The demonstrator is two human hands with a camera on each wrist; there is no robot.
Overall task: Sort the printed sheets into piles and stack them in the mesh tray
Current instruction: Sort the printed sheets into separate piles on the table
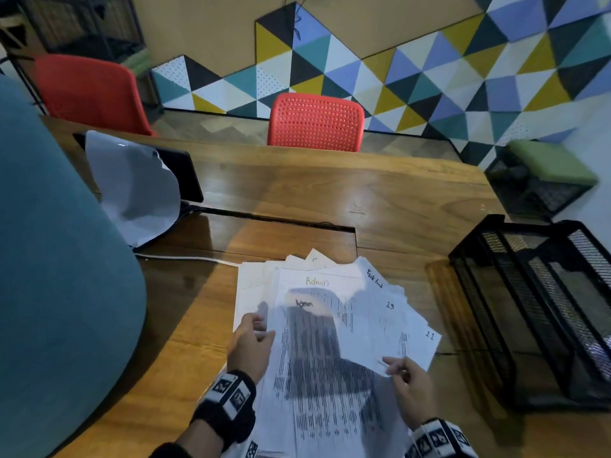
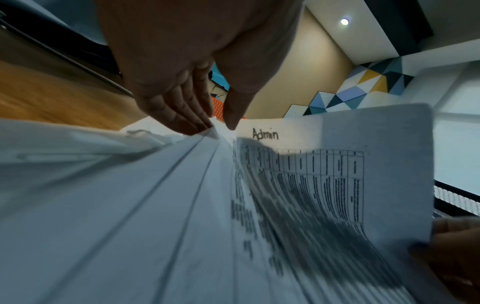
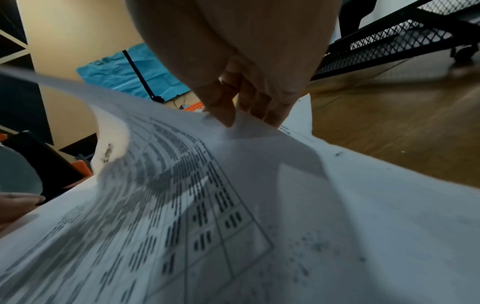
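Observation:
A loose pile of printed sheets (image 1: pixel 383 292) lies fanned on the wooden table (image 1: pixel 297 200), with handwritten labels and numbers on their corners. The top sheet (image 1: pixel 314 352), a dense table marked "Admin" (image 2: pixel 265 134), is raised and curved above the pile. My left hand (image 1: pixel 261 327) pinches its left edge between thumb and fingers (image 2: pixel 197 125). My right hand (image 1: pixel 391 366) pinches the right edge, thumb on top (image 3: pixel 223 115). The black mesh tray (image 1: pixel 496 292) stands on the table to the right of the pile, apart from both hands.
A white cloth (image 1: pixel 139 186) drapes over a flat black device (image 1: pixel 182 173) at the back left, and a white cable (image 1: pixel 185 257) runs toward the pile. A large teal rounded shape (image 1: pixel 59 259) fills the left. Two red chairs (image 1: pixel 315 122) stand beyond the table.

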